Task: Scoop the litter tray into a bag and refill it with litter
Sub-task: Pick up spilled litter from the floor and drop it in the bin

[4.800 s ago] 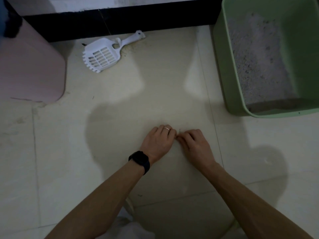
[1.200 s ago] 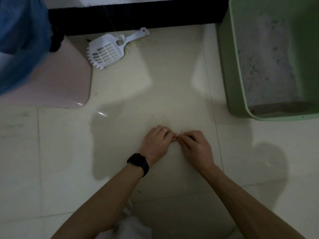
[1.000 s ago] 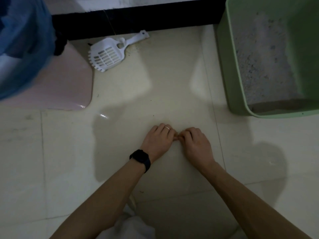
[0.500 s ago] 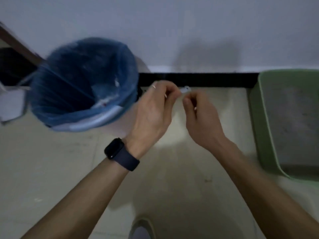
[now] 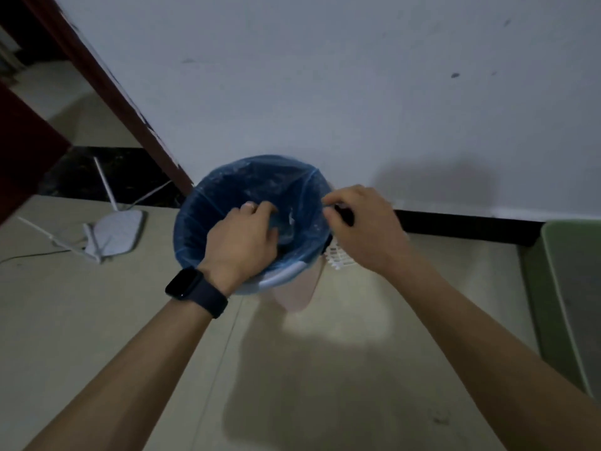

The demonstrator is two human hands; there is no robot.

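A pink bin lined with a blue bag [image 5: 208,203] stands against the wall. My left hand [image 5: 242,237], with a dark watch on its wrist, hangs over the bag's opening. Its fingers curl down inside and the tips are hidden. At the bag's right rim my right hand [image 5: 364,227] pinches the plastic between thumb and forefinger. Part of the white slotted scoop [image 5: 340,257] shows on the floor behind that hand. The green litter tray [image 5: 553,288] sits at the right edge of the view, with grey litter inside.
A white router [image 5: 117,234] with antennas and a cable lies on the floor to the left of the bin. Behind it rises a dark red door frame [image 5: 107,92]. A black skirting strip [image 5: 461,226] runs along the wall.
Both hands rose from the floor tile, where they pinched something small, and moved left to the bin. My view lifted from the floor to the wall and bin.
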